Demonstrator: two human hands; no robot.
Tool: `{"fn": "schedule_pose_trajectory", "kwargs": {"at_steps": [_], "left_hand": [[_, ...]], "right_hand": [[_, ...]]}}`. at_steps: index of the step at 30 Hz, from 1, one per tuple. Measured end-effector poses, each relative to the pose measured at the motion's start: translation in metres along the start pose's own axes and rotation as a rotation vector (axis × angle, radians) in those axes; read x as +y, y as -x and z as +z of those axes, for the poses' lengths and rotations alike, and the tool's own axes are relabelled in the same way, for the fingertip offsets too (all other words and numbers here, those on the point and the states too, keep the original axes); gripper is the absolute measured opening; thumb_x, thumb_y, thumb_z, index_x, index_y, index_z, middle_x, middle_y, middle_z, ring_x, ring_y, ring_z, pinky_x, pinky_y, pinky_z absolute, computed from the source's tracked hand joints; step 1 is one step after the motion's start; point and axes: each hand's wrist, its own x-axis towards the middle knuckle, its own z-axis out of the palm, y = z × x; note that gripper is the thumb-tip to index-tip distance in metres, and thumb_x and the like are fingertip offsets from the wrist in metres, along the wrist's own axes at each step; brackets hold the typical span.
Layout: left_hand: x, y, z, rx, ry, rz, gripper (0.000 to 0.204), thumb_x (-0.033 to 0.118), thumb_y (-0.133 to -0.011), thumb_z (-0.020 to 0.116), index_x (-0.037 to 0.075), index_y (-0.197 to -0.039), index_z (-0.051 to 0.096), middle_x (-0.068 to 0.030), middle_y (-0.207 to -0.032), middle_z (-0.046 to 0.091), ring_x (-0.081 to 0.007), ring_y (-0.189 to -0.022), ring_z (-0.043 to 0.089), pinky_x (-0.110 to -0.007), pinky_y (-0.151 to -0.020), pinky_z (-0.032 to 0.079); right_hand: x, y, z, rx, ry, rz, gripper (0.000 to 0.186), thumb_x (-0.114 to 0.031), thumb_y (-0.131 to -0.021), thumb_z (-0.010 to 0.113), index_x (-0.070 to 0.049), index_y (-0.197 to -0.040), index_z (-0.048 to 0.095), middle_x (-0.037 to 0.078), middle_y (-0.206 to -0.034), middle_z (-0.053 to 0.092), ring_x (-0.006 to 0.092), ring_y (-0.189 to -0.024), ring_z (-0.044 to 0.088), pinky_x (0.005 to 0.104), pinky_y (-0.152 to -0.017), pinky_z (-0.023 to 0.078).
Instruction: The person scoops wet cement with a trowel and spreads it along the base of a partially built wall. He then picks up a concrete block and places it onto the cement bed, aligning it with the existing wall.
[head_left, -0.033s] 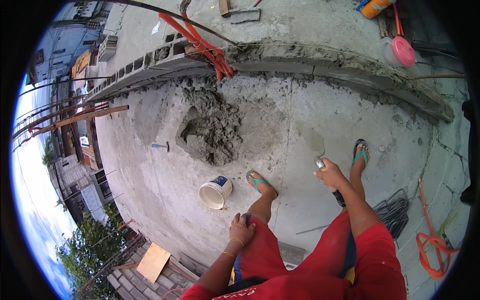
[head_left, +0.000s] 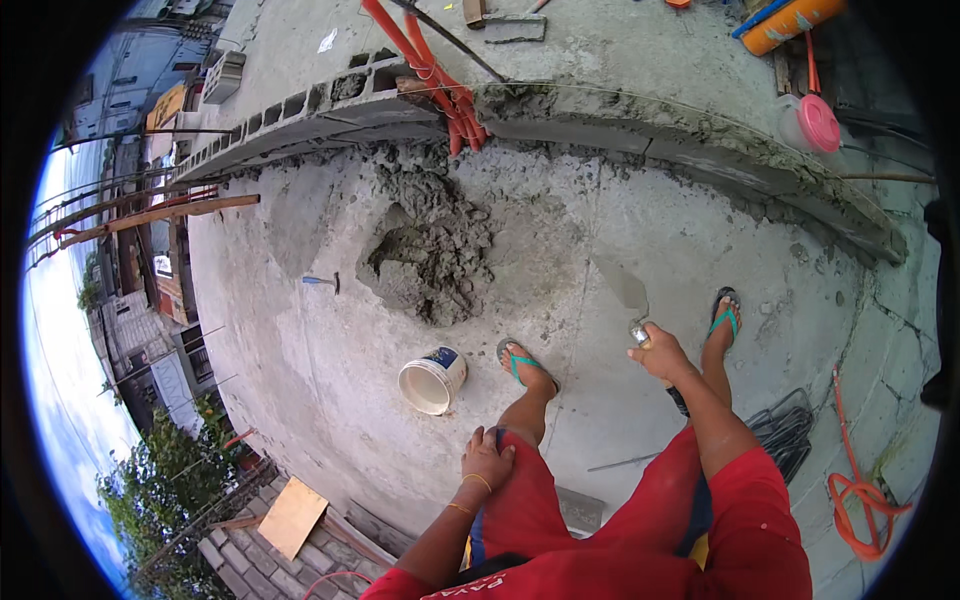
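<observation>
My left hand [head_left: 488, 462] rests on my left thigh, its fingers spread over the knee. My right hand [head_left: 657, 352] grips a trowel [head_left: 625, 284], its grey blade pointing away from me over the concrete; a dark item below that hand is partly hidden. A heap of wet mortar [head_left: 435, 260] lies ahead, left of the trowel. Between the heap and my left knee, a white bucket [head_left: 425, 393] stands near my left sandalled foot [head_left: 525, 365]. A small blue-handled hammer [head_left: 320, 282] lies left of the heap.
A low block wall [head_left: 700, 165] crosses ahead, with orange pipes [head_left: 460, 110] at it. A pink-lidded container [head_left: 815, 124] is at upper right. Coiled black material [head_left: 780, 440] and an orange hose [head_left: 855, 495] lie right. Rebar and planks [head_left: 160, 215] project at left, beside a drop.
The view has shifted slightly, with the wall and pipes now lower in the picture. My right hand still holds the trowel; my left hand stays on my thigh.
</observation>
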Motion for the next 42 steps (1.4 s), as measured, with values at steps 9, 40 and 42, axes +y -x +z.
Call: {"fn": "schedule_pose_trajectory", "kwargs": {"at_steps": [9,40,42], "left_hand": [[-0.08,-0.017,0.011,-0.124,0.606,-0.104,0.086,0.048,-0.099,0.072,-0.002,-0.162,0.043,-0.0327,-0.164,0.044,-0.0518,-0.149,0.046,-0.055,-0.124,0.042],[-0.056,-0.071,0.073,-0.097,0.83,-0.311,0.084,0.042,-0.085,0.083,0.002,-0.153,0.053,-0.0286,-0.165,0.043,-0.0508,-0.151,0.042,-0.061,-0.123,0.037],[-0.06,-0.072,0.072,-0.082,0.838,-0.29,0.084,0.041,-0.085,0.082,0.003,-0.154,0.053,-0.0282,-0.165,0.043,-0.0506,-0.151,0.042,-0.061,-0.123,0.038]], "right_hand": [[-0.257,-0.09,0.112,0.004,0.799,-0.253,0.038,-0.026,-0.092,0.077,-0.011,-0.125,0.067,0.024,-0.11,0.078,0.0469,-0.111,0.074,0.0576,-0.096,0.057],[-0.338,-0.462,0.245,0.014,1.07,-0.216,0.038,-0.009,-0.092,0.069,0.0,-0.129,0.065,0.032,-0.121,0.076,0.0487,-0.115,0.074,0.0554,-0.101,0.059],[-0.284,-0.431,0.274,-0.105,1.108,-0.025,0.039,-0.008,-0.092,0.068,0.002,-0.129,0.064,0.033,-0.123,0.075,0.0487,-0.119,0.073,0.0537,-0.105,0.057]]}}
